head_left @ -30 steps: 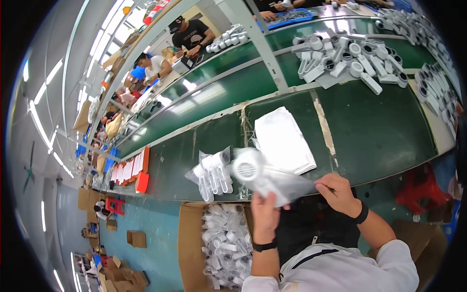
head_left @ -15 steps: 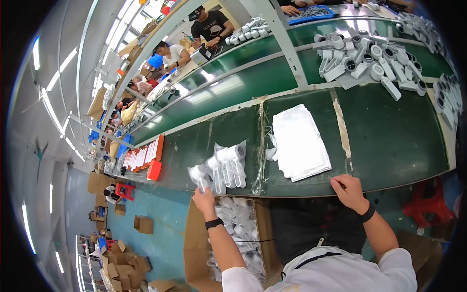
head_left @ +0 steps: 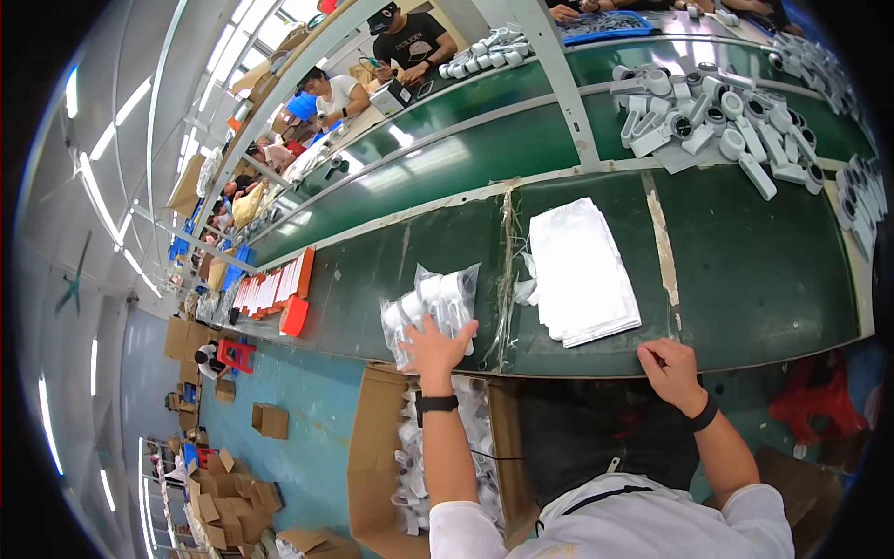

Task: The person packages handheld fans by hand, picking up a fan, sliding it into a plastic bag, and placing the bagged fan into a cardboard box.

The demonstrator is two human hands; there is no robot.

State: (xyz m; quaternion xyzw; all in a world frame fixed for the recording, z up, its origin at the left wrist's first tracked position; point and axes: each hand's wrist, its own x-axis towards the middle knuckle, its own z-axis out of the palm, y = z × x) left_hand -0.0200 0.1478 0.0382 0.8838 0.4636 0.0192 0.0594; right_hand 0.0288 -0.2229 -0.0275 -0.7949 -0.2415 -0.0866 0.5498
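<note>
My left hand (head_left: 435, 348) is open, fingers spread over a row of clear-bagged white devices (head_left: 430, 294) with round heads and handles. They lie side by side near the front edge of the green bench (head_left: 363, 270); the hand covers part of them. My right hand (head_left: 672, 373) rests at the bench edge with its fingers curled in and nothing seen in them. Between the hands, a little farther back, lies a stack of flat white bags or sheets (head_left: 585, 275). An open cardboard carton (head_left: 371, 466) below the bench edge holds many more bagged devices.
A heap of unbagged white-and-grey devices (head_left: 736, 116) lies at the far right. Red-orange boxes (head_left: 273, 289) line the bench's left end. A metal post (head_left: 566, 102) rises behind the bench. Co-workers (head_left: 410, 42) sit across the green conveyor (head_left: 419, 163). A red stool (head_left: 810, 401) stands at right.
My left hand has moved right and opened out, from the leftmost bagged device to lie across the row. That device now sits close against the others. My right hand stays about where it was.
</note>
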